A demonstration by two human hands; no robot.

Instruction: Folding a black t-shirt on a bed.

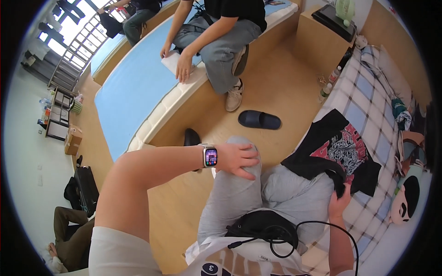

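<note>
My left hand (238,160) rests spread on my left knee, in grey trousers (228,193), and holds nothing. A smartwatch (210,156) with a lit screen is on that wrist. On the right, my right hand (338,203) grips the lower edge of a black T-shirt (321,138) with a red and white print. The shirt lies partly over my right thigh and partly on a plaid bedsheet (348,89). A black pouch (259,224) with a black cable (331,226) sits in my lap.
Opposite, a person (221,41) sits on a bed with a blue mat (138,86), holding white cloth or paper (172,63). Dark slippers (259,119) lie on the floor. Bottles (325,91) stand beside my bed. A plush toy (405,198) lies at the right. Another person's legs (70,238) show lower left.
</note>
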